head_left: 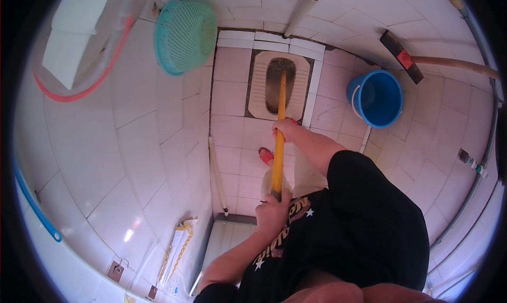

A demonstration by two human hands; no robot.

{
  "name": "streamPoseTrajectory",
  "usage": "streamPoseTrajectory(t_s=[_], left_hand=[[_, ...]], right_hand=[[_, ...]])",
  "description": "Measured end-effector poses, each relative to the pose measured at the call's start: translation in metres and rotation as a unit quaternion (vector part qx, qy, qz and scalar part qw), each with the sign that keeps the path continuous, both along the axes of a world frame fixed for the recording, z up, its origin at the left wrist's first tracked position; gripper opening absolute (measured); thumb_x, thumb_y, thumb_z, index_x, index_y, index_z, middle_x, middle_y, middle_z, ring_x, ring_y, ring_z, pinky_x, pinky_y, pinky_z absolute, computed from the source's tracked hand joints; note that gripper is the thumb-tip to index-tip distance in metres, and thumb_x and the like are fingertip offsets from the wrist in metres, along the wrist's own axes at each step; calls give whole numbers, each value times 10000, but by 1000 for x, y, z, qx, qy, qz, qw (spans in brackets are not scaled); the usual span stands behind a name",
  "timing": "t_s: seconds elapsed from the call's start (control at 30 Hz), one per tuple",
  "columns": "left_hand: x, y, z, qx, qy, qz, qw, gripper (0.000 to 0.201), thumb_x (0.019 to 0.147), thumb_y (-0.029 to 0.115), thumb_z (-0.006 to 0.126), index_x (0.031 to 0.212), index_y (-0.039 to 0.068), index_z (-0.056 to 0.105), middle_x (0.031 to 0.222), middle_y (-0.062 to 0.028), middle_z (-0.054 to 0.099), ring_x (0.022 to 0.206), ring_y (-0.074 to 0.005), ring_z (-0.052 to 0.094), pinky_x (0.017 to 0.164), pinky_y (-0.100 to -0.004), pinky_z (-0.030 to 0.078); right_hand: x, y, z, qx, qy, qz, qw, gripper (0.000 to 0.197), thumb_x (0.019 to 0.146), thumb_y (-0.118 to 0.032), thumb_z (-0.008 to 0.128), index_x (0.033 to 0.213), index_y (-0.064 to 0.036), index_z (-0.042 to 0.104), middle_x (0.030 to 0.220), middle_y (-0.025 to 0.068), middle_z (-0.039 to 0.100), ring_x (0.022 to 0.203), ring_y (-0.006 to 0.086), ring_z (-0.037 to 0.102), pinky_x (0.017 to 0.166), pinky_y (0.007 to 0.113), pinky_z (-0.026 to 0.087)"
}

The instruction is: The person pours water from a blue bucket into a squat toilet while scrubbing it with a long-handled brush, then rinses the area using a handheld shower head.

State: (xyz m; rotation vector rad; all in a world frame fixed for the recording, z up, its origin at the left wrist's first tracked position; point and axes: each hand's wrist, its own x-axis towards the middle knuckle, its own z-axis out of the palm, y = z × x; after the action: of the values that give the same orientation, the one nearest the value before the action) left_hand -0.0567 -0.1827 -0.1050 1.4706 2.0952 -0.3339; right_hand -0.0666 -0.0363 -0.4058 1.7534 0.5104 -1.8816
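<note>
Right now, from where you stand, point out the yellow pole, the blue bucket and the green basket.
Yellow pole (279,157): head view, on its shaft.
Blue bucket (392,99): head view, on its inner wall.
Green basket (191,40): head view, on its perforated wall.

I stand on a floor (228,102) of pale pink tiles with thin joints between them. The left wall (84,139) beside me is glossy white tile, and a bright glint (128,234) of light shows on it. A white pipe (302,13) comes down at the far wall (240,1). To my right, a grey pipe (467,197) runs along the tiled right wall (449,120).
</note>
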Motion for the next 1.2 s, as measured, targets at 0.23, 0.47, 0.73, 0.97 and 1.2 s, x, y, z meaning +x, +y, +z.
streamPoseTrajectory(t_s=[0.23, 0.47, 0.73, 0.97, 1.2], left_hand=[[-15, -69, -21, -152, -49, 260, 952, 498, 799, 201, 470, 1259, 92, 317, 784, -129, 540, 590, -282, 582, 502, -403, 465], [45, -224, 63, -154, -329, 496, 789, 506, 815, 150, 499, 1286, 89, 325, 1108, -189, 530, 904, -305, 576, 738, -359, 470], [62, -249, 159, -63, -456, 765, 451, 362, 885, 144, 407, 1222, 12, 425, 1066, -46, 562, 967, -117, 525, 864, -238, 393], [92, -294, 142, -81, -472, 797, 367, 358, 887, 152, 404, 1216, 14, 434, 1061, -49, 565, 967, -119, 527, 861, -235, 394], [161, -371, 53, -90, -488, 798, 343, 355, 889, 160, 400, 1210, 16, 444, 1056, -52, 569, 968, -121, 529, 858, -232, 396]], right_hand=[[-10, -76, -17, 38, 34, -16, 999, 72, 661, -43, 553, 646, -48, 483, 565, 84, 507, 496, 223, 553, 445, 382, 466], [61, -186, 106, 54, 21, 107, 993, 212, 727, -183, 593, 768, 2, 498, 637, 120, 553, 469, 229, 558, 391, 338, 476], [93, -228, 178, -34, 85, 315, 945, 314, 706, -284, 623, 790, 2, 525, 635, 116, 571, 467, 232, 565, 370, 326, 458], [122, -258, 139, -37, 106, 361, 926, 297, 702, -246, 601, 804, 23, 529, 640, 123, 580, 445, 241, 560, 340, 313, 442], [130, -249, 60, -156, 152, 315, 924, 254, 662, -139, 605, 831, 18, 501, 628, 146, 559, 438, 259, 553, 311, 351, 415]])
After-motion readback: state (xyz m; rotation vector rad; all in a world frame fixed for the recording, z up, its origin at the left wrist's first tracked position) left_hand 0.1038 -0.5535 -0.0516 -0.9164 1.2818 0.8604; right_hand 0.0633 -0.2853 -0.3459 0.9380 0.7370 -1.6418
